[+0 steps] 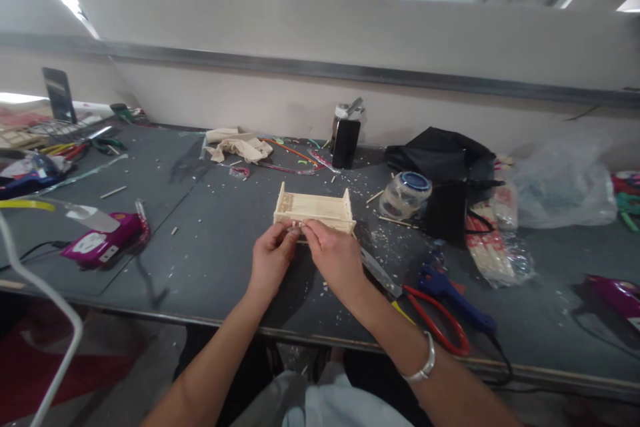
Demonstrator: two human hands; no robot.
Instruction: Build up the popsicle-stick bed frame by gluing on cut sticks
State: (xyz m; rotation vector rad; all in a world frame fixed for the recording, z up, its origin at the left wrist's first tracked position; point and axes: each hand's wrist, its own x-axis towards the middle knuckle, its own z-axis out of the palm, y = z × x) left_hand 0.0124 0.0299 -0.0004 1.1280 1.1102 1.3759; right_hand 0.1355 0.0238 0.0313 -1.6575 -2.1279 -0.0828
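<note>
A small model made of pale wooden sticks (320, 203) stands on the dark worktable, with a slatted flat part and upright posts at its corners. My left hand (273, 253) is closed in a pinch at its near side. Close beside it, my right hand (336, 255) pinches too, and the fingertips of both nearly meet. Tiny pale wooden pieces (297, 223) show between the fingertips, against the model's front rail. My fingers hide part of that rail, and I cannot tell whether the pieces are joined to it.
Red-handled pliers (440, 320) and a blue glue gun (455, 297) lie right of my arm. Beyond them are a clear jar (406, 195), a black bag (443, 153) and packed sticks (487, 243). A phone (347, 144) stands behind the model. Leftward sits a purple power strip (103, 240).
</note>
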